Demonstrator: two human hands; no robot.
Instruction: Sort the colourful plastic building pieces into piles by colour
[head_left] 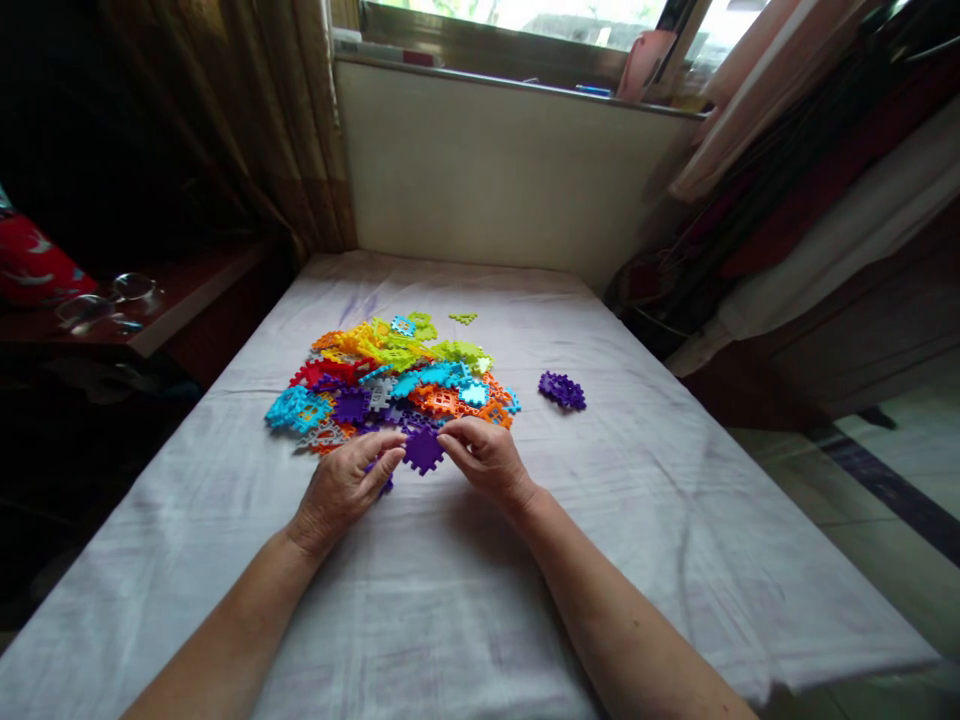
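While near the tile heap (409, 382), left hand (345, 487) and right hand (491, 462) in narrow grip on one purple tile (424, 452).

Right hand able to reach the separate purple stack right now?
Probably yes: nothing visible blocks the right hand from the purple stack, though its grip is on a purple piece.

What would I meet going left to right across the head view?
Eyeglasses, left hand, purple toothed piece held between both hands, right hand, small purple pile, hanging clothes.
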